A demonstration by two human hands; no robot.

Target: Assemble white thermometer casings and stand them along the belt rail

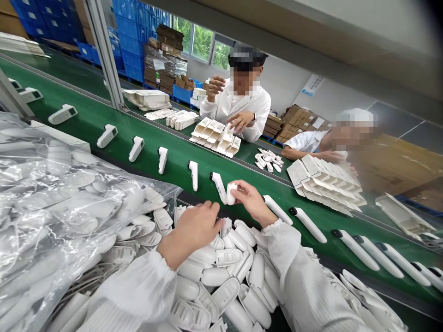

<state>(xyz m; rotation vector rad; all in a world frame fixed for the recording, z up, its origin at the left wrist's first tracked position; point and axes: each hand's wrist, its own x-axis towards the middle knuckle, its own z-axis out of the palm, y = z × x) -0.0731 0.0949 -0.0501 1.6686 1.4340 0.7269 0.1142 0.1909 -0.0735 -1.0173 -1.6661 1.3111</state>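
Note:
My right hand (252, 200) pinches a small white plastic cover (231, 193) between thumb and fingers, over the green conveyor belt. Close beside that cover, a white handheld thermometer (218, 187) with a black tip lies on the belt; whether they touch I cannot tell. My left hand (194, 228) hangs low over a heap of loose white plastic covers (224, 290), its fingers bent forward and apart from the thumb. Nothing shows in it, though its palm is hidden.
More thermometers (308, 224) lie spaced along the green belt (180, 189). A clear plastic bag (69, 198) of covers fills the left. Across the belt, two people in white work beside open white boxes (321, 182) and a small pile of white parts (268, 160). A metal post (104, 55) rises at left.

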